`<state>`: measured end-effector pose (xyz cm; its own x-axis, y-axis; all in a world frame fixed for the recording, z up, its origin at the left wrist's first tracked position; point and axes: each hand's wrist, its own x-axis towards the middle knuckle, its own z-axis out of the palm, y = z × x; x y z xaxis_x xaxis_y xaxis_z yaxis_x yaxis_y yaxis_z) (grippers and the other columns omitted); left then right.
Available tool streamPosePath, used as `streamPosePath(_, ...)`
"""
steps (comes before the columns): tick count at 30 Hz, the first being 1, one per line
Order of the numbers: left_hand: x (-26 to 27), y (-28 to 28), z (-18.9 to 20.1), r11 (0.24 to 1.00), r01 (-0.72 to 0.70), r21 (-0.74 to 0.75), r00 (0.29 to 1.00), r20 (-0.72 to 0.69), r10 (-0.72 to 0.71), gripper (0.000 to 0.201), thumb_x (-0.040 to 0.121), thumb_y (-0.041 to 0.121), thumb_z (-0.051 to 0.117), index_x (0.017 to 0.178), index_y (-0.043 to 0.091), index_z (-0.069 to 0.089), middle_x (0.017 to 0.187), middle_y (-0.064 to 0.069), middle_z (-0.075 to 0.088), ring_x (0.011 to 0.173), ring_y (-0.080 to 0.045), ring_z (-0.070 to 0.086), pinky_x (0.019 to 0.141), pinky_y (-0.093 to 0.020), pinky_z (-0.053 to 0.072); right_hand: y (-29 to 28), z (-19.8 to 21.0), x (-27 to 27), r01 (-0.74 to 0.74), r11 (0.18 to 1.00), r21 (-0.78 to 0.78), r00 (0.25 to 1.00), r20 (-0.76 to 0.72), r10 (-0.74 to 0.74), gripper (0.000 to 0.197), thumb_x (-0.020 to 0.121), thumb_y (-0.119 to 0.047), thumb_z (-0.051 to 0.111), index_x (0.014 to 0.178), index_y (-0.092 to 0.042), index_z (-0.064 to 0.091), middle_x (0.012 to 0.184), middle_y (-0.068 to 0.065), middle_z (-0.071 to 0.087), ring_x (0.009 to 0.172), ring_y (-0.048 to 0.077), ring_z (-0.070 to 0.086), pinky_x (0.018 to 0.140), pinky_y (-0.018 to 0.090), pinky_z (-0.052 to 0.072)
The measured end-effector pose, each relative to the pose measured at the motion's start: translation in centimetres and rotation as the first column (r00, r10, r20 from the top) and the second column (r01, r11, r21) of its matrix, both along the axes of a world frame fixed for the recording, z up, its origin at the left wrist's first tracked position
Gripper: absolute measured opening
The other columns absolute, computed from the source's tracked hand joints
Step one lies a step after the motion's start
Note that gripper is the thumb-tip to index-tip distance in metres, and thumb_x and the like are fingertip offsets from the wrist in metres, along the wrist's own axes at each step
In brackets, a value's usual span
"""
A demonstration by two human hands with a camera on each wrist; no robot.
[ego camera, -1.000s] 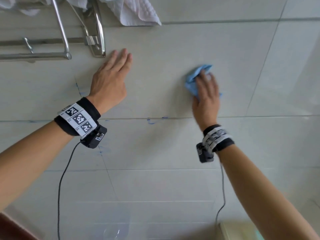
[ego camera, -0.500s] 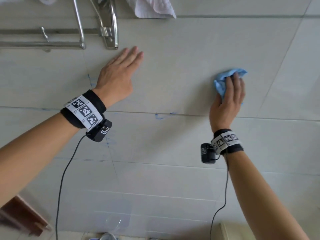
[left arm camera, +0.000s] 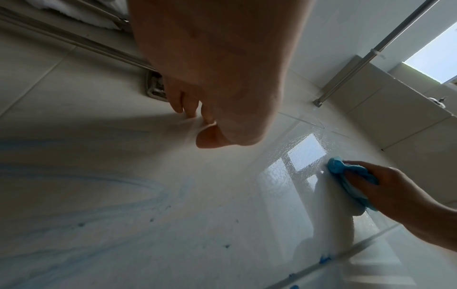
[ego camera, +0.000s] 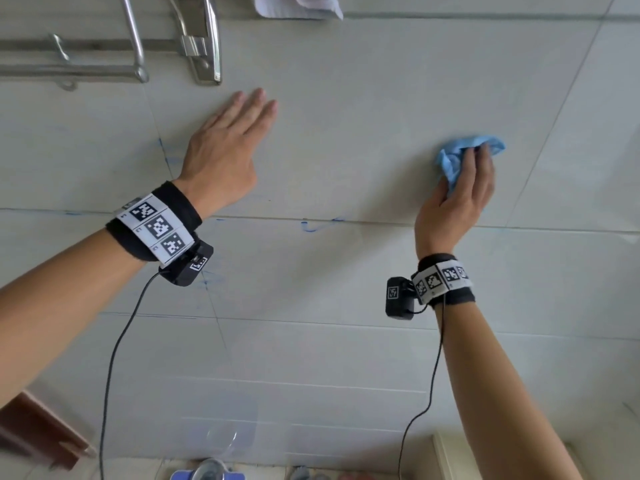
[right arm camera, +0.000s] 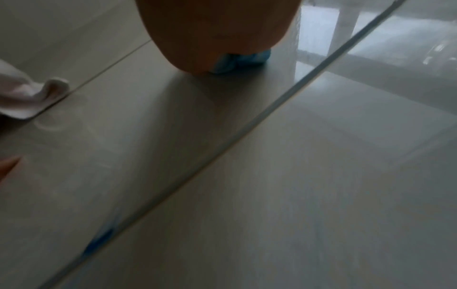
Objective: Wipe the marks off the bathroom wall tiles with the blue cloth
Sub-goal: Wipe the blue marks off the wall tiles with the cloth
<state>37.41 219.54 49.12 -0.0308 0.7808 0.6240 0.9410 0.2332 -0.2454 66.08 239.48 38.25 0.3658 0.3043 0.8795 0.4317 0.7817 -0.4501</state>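
Observation:
The bunched blue cloth (ego camera: pixel 450 161) is pressed on a pale wall tile (ego camera: pixel 346 133) by my right hand (ego camera: pixel 464 188), whose fingers curl over it. The left wrist view shows the cloth (left arm camera: pixel 338 168) squeezed under those fingers (left arm camera: pixel 358 174); in the right wrist view only a blue edge (right arm camera: pixel 237 58) peeks past the palm. My left hand (ego camera: pixel 235 133) lies flat on the same tile, fingers straight, well left of the cloth. Blue marks sit on the grout line below (ego camera: pixel 311 226), by the left wrist (ego camera: pixel 207 277), and as faint smears (left arm camera: pixel 86 185).
A chrome towel rack (ego camera: pixel 201 46) is fixed to the wall just above my left hand, with a white towel (ego camera: pixel 298 5) hanging at the top edge. A brown object (ego camera: pixel 34 431) shows at the lower left. A metal rail (left arm camera: pixel 371 54) runs by a window.
My right hand has slid the blue cloth to the right across the tile, away from the left hand. The left hand stays flat on the wall.

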Motion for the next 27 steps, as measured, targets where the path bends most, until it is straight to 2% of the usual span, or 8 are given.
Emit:
streamPosePath(4, 0.0, 0.0, -0.2, 1.000, -0.008, 0.005, 0.999, -0.032, 0.008, 0.087, 0.093, 0.002, 0.051, 0.168, 0.019, 0.011, 0.176, -0.004, 0.009, 0.162, -0.029, 0.009, 0.130, -0.043, 0.018, -3.2, -4.9, -5.5, -0.057, 0.998, 0.033, 0.977, 0.209, 0.049, 0.057, 0.086, 0.017, 0.053, 0.140, 0.000, 0.060, 0.152, 0.018, 0.052, 0.141, 0.042, 0.046, 0.124, 0.041, 0.031)
streamPosePath(8, 0.1, -0.2, -0.4, 1.000, -0.007, -0.002, 0.999, -0.040, 0.007, 0.088, 0.093, 0.002, 0.052, 0.169, 0.020, 0.010, 0.176, -0.004, 0.008, 0.162, -0.029, 0.009, 0.130, -0.043, 0.017, -7.7, -12.4, -10.5, -0.216, 0.976, 0.016, 0.787, 0.595, 0.165, 0.061, 0.084, 0.022, 0.059, 0.140, -0.003, 0.062, 0.153, 0.012, 0.053, 0.142, 0.041, 0.044, 0.120, 0.048, 0.035)
streamPosePath(13, -0.2, -0.4, -0.4, 1.000, 0.003, -0.005, 1.000, -0.027, -0.003, 0.088, 0.092, 0.000, 0.050, 0.169, 0.021, 0.011, 0.176, -0.002, 0.009, 0.162, -0.026, 0.009, 0.129, -0.040, 0.016, -8.0, -12.4, -9.7, -0.241, 0.971, -0.010, 0.723, 0.665, 0.186, 0.063, 0.086, 0.021, 0.056, 0.145, -0.003, 0.057, 0.156, 0.009, 0.050, 0.146, 0.038, 0.041, 0.116, 0.054, 0.039)
streamPosePath(16, 0.6, -0.3, -1.2, 1.000, 0.015, 0.021, 0.999, 0.028, -0.015, 0.084, 0.095, 0.000, 0.048, 0.168, 0.017, 0.012, 0.176, -0.006, 0.008, 0.162, -0.027, 0.009, 0.130, -0.040, 0.012, -6.0, -9.4, -5.4, -0.145, 0.989, 0.001, 0.821, 0.557, 0.120, 0.062, 0.084, 0.021, 0.054, 0.143, 0.001, 0.058, 0.152, 0.014, 0.053, 0.143, 0.041, 0.042, 0.118, 0.049, 0.039)
streamPosePath(20, 3.3, 0.7, -3.7, 0.993, 0.099, 0.064, 0.994, 0.049, -0.102, 0.082, 0.091, -0.001, 0.052, 0.166, 0.010, 0.021, 0.174, -0.009, 0.016, 0.161, -0.027, 0.016, 0.130, -0.044, 0.020, -0.6, -5.8, 3.1, 0.047, 0.998, -0.047, 0.982, 0.185, -0.037, 0.052, 0.091, 0.010, 0.054, 0.143, 0.002, 0.056, 0.147, 0.018, 0.055, 0.138, 0.038, 0.044, 0.119, 0.048, 0.036)
streamPosePath(22, 5.3, 1.6, -4.7, 0.984, 0.168, 0.055, 0.985, 0.037, -0.170, 0.083, 0.089, -0.001, 0.052, 0.166, 0.012, 0.023, 0.175, -0.007, 0.016, 0.161, -0.026, 0.016, 0.128, -0.045, 0.024, 2.3, -4.9, 7.1, 0.110, 0.985, -0.136, 0.992, -0.047, -0.117, 0.045, 0.097, -0.006, 0.060, 0.142, 0.000, 0.058, 0.145, 0.018, 0.056, 0.135, 0.034, 0.046, 0.117, 0.046, 0.037)
streamPosePath(24, 7.4, 2.4, -5.2, 0.973, 0.223, 0.054, 0.974, 0.034, -0.225, 0.082, 0.088, 0.000, 0.049, 0.166, 0.013, 0.025, 0.175, -0.006, 0.016, 0.161, -0.025, 0.017, 0.127, -0.044, 0.026, 4.0, -4.9, 10.1, 0.084, 0.957, -0.278, 0.958, -0.242, -0.155, 0.044, 0.100, -0.016, 0.058, 0.141, -0.001, 0.059, 0.144, 0.018, 0.055, 0.132, 0.033, 0.048, 0.115, 0.035, 0.038)
streamPosePath(27, 9.8, 4.0, -5.3, 0.968, 0.240, 0.068, 0.969, 0.042, -0.243, 0.081, 0.089, 0.002, 0.047, 0.166, 0.015, 0.025, 0.174, -0.006, 0.017, 0.161, -0.025, 0.017, 0.127, -0.043, 0.026, 5.0, -6.1, 12.5, 0.052, 0.908, -0.415, 0.923, -0.327, -0.202, 0.039, 0.100, -0.016, 0.052, 0.133, 0.003, 0.062, 0.141, 0.020, 0.056, 0.125, 0.038, 0.051, 0.108, 0.023, 0.036)
